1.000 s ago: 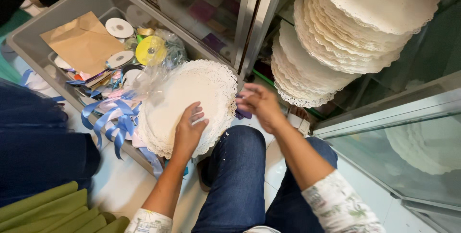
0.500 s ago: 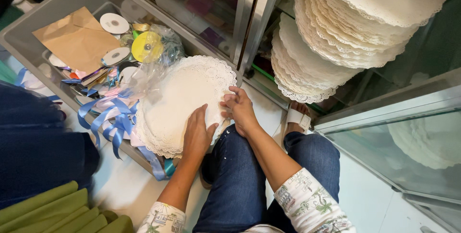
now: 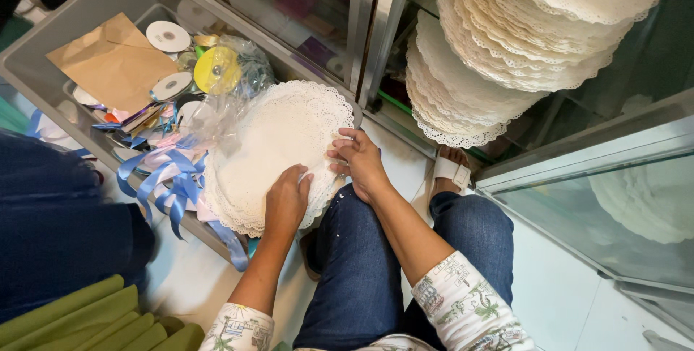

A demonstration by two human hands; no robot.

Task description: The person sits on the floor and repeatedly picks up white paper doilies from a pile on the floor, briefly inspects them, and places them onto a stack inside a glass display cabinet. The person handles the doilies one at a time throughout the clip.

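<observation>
Both hands (image 3: 318, 181) flat on doily stack (image 3: 271, 152)

Cream-white round doilies (image 3: 278, 152) with scalloped lace-pattern edges, same cream lace on the big doily stacks (image 3: 520, 33) at upper right. Grey bin (image 3: 87, 15) holds a tan brown envelope (image 3: 116, 62), white discs (image 3: 168, 36), one yellow disc (image 3: 215, 69), light blue ribbons (image 3: 166, 181). Dark blue jeans (image 3: 361, 271), white sleeves (image 3: 463, 307) with multicolour scenic print, white sandal (image 3: 452, 170), olive-green folded cloth (image 3: 94, 322).
</observation>
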